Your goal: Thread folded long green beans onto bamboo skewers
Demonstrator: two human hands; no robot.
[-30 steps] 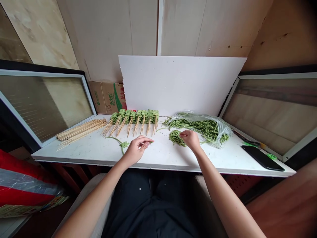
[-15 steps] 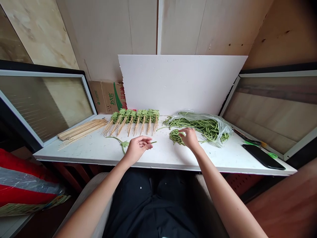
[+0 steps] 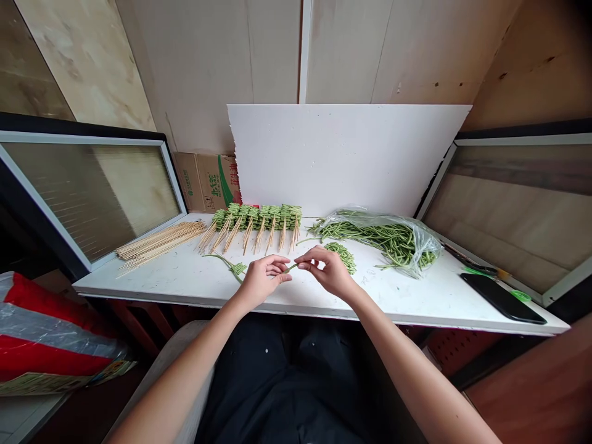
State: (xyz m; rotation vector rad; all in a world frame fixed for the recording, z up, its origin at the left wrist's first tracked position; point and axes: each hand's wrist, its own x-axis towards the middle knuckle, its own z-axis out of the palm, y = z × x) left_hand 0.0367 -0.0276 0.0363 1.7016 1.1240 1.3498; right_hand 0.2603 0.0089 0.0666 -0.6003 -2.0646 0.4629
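Observation:
Over the front middle of the white table, my left hand [image 3: 261, 282] is closed on a short green bean piece [image 3: 291, 268]. My right hand [image 3: 327, 271] pinches the other end of that piece, fingertips close to the left ones. Just behind my right hand lies a heap of cut bean pieces [image 3: 342, 255], partly hidden by it. A long bean [image 3: 221, 257] with a few short pieces beside it rests to the left of my left hand. Farther back stands a row of skewered bean pieces [image 3: 263, 217], their bare stick ends pointing toward me.
Loose bamboo skewers [image 3: 160, 242] lie in a bundle at the left. A clear plastic bag [image 3: 419, 246] of long green beans [image 3: 370, 234] is at the back right. A black phone [image 3: 502, 298] lies near the right edge. A white board [image 3: 346, 154] and a carton [image 3: 208, 182] stand behind.
My right hand has moved left from the heap of cut beans to the bean piece at my left hand. The view has shifted slightly.

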